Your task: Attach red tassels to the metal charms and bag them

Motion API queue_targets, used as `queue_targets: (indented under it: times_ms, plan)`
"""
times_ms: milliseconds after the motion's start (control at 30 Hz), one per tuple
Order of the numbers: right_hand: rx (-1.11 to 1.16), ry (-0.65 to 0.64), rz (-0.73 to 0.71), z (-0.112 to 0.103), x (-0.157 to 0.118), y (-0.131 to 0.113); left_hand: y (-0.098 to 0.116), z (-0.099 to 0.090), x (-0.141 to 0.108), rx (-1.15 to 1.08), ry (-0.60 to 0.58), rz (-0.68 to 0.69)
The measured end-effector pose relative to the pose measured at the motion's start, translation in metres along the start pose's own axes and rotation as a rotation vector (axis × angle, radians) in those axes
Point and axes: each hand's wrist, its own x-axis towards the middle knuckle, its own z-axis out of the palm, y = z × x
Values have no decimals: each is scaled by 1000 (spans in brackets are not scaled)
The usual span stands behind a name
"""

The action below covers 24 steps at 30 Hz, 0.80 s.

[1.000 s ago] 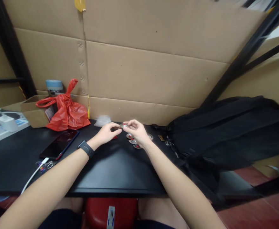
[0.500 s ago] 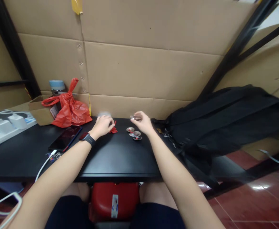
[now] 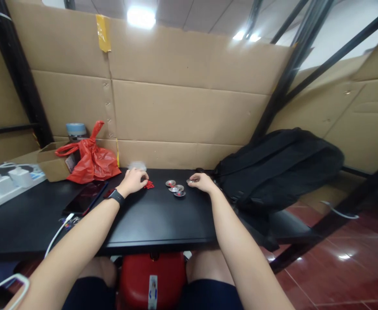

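My right hand [image 3: 202,182] pinches a small shiny metal disc [image 3: 189,181] low over the black table, to the right of the other discs. Several similar round discs [image 3: 180,194] with red centres lie grouped between my hands, some overlapping. My left hand [image 3: 133,180], with a dark watch on its wrist, rests at the table with its fingers curled together. Beside its fingertips is a small heap of thin red pieces [image 3: 149,185]. Whatever those fingers hold is hidden. Behind my left hand lies a clear plastic bag [image 3: 137,165].
A black backpack [image 3: 282,168] fills the table's right side. At left are a red plastic bag [image 3: 94,161], a cardboard box [image 3: 53,165], a phone [image 3: 85,198], keys, and a white power strip [image 3: 11,191] with cables. Cardboard panels [image 3: 176,116] wall the back.
My right hand has moved right, away from the grouped discs, and lower, keeping the disc in its fingers. My left hand stays by the red pieces. The view has tilted upward.
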Motion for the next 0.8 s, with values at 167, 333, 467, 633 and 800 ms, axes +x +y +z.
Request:
queue_targets:
  times_ms: [167, 333, 467, 633, 800]
  plan:
    - [-148, 48, -16, -6, -4, -13, 4, 9, 1, -56, 12, -8]
    - [-113, -29, -393, 17, -4, -46, 28, 11, -2, -27, 54, 111]
    - [-62, -148, -449, 36, -3, -66, 48, 8, -4, 13, 78, 185]
    - [-42, -67, -509, 38, -4, -73, 52, 9, -2, -11, 102, 211]
    - [205, -67, -531, 41, -12, -85, 46, 11, 2, -162, 110, 180]
